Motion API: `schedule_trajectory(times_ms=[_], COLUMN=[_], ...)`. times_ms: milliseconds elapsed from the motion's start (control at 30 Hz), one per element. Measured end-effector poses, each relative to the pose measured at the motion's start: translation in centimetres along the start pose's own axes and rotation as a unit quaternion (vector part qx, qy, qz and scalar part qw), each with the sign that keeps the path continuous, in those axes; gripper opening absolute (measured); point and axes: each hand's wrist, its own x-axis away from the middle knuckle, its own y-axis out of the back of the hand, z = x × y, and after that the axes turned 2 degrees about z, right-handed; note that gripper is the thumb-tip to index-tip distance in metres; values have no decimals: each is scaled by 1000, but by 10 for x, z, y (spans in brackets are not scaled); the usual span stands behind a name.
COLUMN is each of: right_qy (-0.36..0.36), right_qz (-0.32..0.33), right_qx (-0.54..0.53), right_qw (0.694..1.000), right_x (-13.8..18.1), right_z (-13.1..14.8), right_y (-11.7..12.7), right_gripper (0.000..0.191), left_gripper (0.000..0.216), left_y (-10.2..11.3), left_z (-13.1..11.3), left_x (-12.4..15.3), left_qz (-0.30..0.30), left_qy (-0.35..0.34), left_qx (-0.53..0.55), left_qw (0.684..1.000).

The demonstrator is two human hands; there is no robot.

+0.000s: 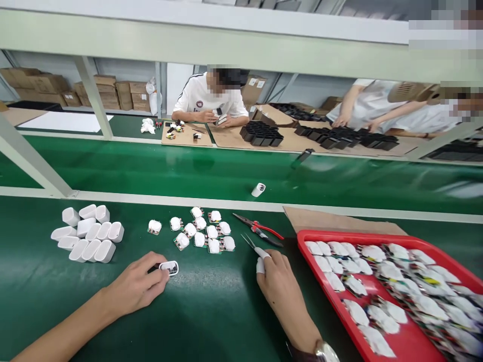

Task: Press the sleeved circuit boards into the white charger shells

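My left hand [138,286] rests on the green bench, fingers closed around a white charger shell [168,267] with its open end showing. My right hand [279,289] lies knuckles up, fingers curled around thin metal tweezers [249,242] that stick out toward the far left; a white cot covers one fingertip. Between and beyond my hands lie several white-capped circuit modules [206,234]. Several empty white shells [88,234] are grouped at the far left.
Red-handled pliers [258,230] lie beyond my right hand. A red tray [411,347] full of modules sits at the right on brown cardboard [332,220]. One white shell [258,189] lies on the green conveyor. People work at the far bench with black trays [261,134].
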Motion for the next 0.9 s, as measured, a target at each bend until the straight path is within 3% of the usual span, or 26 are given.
schedule_trajectory(times_ms=[100,167,233,267,367,433,500,567,667,800,900], right_qy=[15,53,105,132,203,241,269,287,308,344,358], right_qz=[-19,-46,-53,-50,-18,18,57,90,126,144,143], right_qx=[-29,-91,-148,-168,-203,-203,-188,-164,-126,-120,-124], right_qw=[999,993,982,976,958,949,943,939,934,920,914], right_x=[-13,-26,-40,-48,-67,-78,-91,-106,-131,-152,-149], right_z=[9,21,41,54,98,124,145,161,182,208,219], right_y=[14,26,36,39,40,34,26,17,4,-11,-15], right_gripper=[21,23,26,27,26,27,30,29,32,37,34], left_gripper=[11,10,11,12,16,23,29,32,37,43,39], left_y=[15,35,61,75,111,126,133,137,144,151,145], left_z=[3,21,55,75,137,167,182,182,161,120,97], left_x=[-15,-35,-62,-77,-111,-121,-121,-114,-94,-52,-21], left_qz=[16,22,11,4,-26,-34,-33,-30,-9,65,124], left_qy=[32,65,129,190,285,327,349,348,317,272,252], left_qx=[45,41,-28,-84,-151,-170,-179,-183,-176,-156,-164], left_qw=[998,997,991,978,946,929,919,919,932,947,946])
